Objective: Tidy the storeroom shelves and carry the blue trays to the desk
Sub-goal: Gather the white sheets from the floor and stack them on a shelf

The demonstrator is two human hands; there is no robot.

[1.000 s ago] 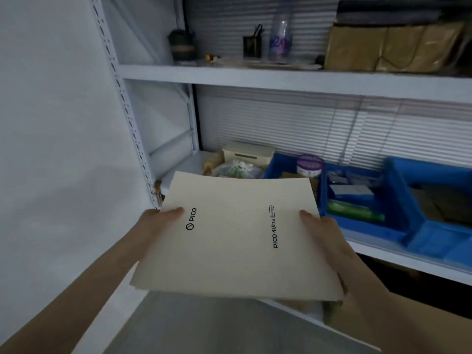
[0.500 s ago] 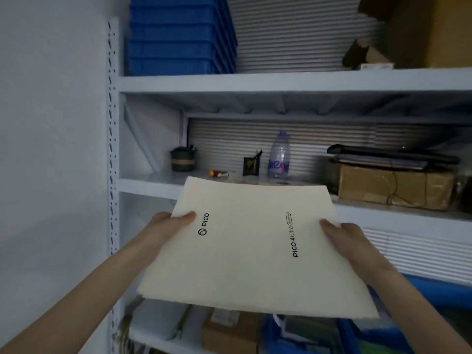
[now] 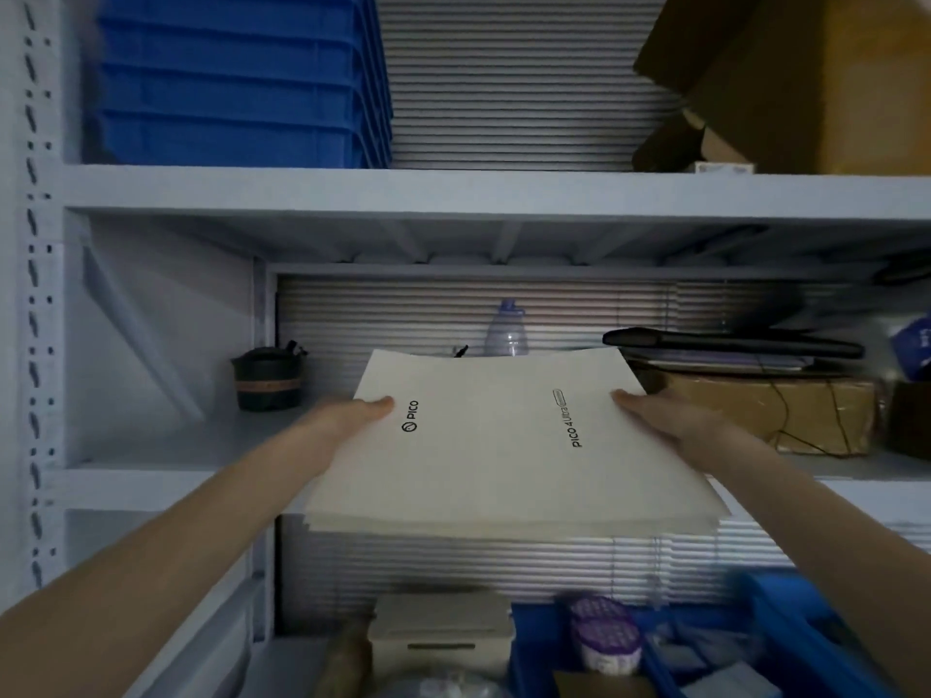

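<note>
White metal shelves (image 3: 453,188) fill the wall from where I stand. The biggest thing on them is the pile of blue trays (image 3: 237,78), nested one in another at the left of the top board, well apart from a brown cardboard box (image 3: 816,78) at its right. Level with the middle board, the person holds a flat stack of cream sheets (image 3: 493,471). Black print on the top one reads "PICO" beside a round logo near the left side and "PICO 4 Ultra" near the right. The left hand (image 3: 347,415) grasps the stack's left edge and the right hand (image 3: 660,410) its right edge, each with the thumb laid on top. Just right of the stack, a paper parcel (image 3: 806,415) tied with string carries a black folder (image 3: 730,342). On the lowest board another blue tray (image 3: 529,652) holds a purple-topped tub (image 3: 607,642) and blurred oddments, beside a pale box (image 3: 443,632). A dark pot (image 3: 269,377) and a clear bottle (image 3: 506,330) stand behind.
</note>
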